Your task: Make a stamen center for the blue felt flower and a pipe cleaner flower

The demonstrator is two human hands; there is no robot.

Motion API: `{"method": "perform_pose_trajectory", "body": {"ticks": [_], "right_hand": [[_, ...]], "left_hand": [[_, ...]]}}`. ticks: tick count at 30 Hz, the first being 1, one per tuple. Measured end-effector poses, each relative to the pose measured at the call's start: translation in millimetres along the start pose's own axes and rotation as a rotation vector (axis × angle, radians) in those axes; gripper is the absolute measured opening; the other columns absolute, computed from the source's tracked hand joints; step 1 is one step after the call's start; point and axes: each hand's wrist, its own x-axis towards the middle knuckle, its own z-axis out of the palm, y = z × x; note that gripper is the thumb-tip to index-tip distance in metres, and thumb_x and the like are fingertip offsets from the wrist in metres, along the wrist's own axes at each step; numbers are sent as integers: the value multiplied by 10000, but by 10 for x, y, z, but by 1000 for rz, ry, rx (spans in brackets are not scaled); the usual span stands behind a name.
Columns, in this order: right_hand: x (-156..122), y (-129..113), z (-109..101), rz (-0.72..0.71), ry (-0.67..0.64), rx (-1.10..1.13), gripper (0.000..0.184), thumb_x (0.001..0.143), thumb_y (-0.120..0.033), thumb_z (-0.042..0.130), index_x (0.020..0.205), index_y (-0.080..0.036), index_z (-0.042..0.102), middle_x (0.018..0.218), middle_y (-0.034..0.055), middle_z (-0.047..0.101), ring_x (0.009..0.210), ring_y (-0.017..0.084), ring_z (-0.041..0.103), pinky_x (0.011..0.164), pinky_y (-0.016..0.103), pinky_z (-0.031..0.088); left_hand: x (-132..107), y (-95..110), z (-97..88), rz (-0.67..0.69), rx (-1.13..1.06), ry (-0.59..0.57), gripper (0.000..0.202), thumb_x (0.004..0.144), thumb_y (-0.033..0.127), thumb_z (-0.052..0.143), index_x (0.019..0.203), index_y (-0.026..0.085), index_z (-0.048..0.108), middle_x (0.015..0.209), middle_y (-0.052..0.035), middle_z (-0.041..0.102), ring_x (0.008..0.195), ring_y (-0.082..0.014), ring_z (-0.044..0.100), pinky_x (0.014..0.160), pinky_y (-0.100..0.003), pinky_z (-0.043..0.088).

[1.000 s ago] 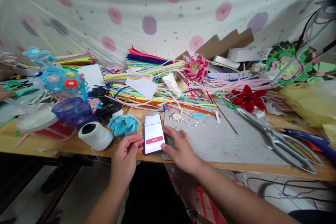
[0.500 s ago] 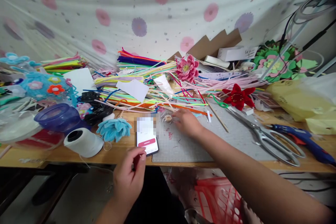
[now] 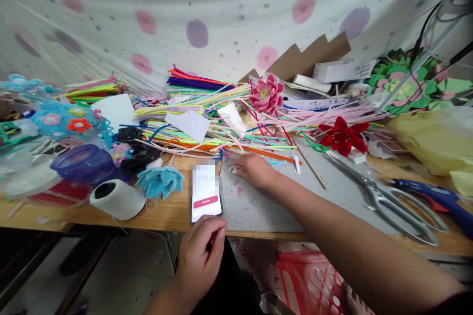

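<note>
My right hand [image 3: 255, 171] is on the grey cutting mat [image 3: 254, 211], its fingers bent together over a small pale item [image 3: 234, 170] that they mostly cover. Below the phone [image 3: 206, 203], my left hand [image 3: 202, 251] hangs in front of the table edge with thumb and forefinger closed; whatever may be between them is hidden. The phone's lit screen shows a red bar. Left of it sits a blue fuzzy flower [image 3: 160, 182], beside a cone of white thread [image 3: 118, 200]. Orange pipe cleaners [image 3: 266, 151] lie just behind my right hand.
Large scissors [image 3: 391, 202] and a blue glue gun [image 3: 432, 197] lie to the right. A red flower [image 3: 343, 136], a pink flower [image 3: 266, 93] and heaps of pipe cleaners [image 3: 177, 130] fill the back. At left stands a purple bowl [image 3: 83, 165].
My right hand's fingers have moved onto the small pale item and bent over it. My left hand has shifted right and slightly down. The view has shifted a little.
</note>
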Motion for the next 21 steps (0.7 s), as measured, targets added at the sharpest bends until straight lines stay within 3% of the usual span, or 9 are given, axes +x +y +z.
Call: {"method": "perform_pose_trajectory", "body": {"ticks": [8, 16, 21], "right_hand": [[-435, 67, -116, -51, -41, 51, 200, 732, -206, 587, 900, -157, 684, 891, 98, 675, 818, 205, 602, 688, 258, 388], [-702, 225, -138, -26, 12, 201, 448, 690, -184, 633, 1135, -143, 604, 869, 62, 672, 729, 162, 579, 656, 233, 391], [-751, 187, -91, -9, 84, 305, 390, 675, -61, 533, 1032, -178, 637, 821, 33, 670, 720, 146, 570, 653, 222, 388]], "left_hand": [[250, 100, 172, 31, 38, -161, 196, 810, 73, 498, 953, 195, 554, 864, -35, 620, 805, -150, 590, 712, -267, 476], [671, 166, 566, -151, 268, -313, 240, 728, 176, 643, 937, 189, 525, 895, -58, 626, 842, -245, 590, 717, -375, 475], [769, 169, 730, -158, 297, -332, 300, 686, 158, 673, 935, 188, 511, 932, -75, 622, 889, -263, 573, 767, -396, 462]]}}
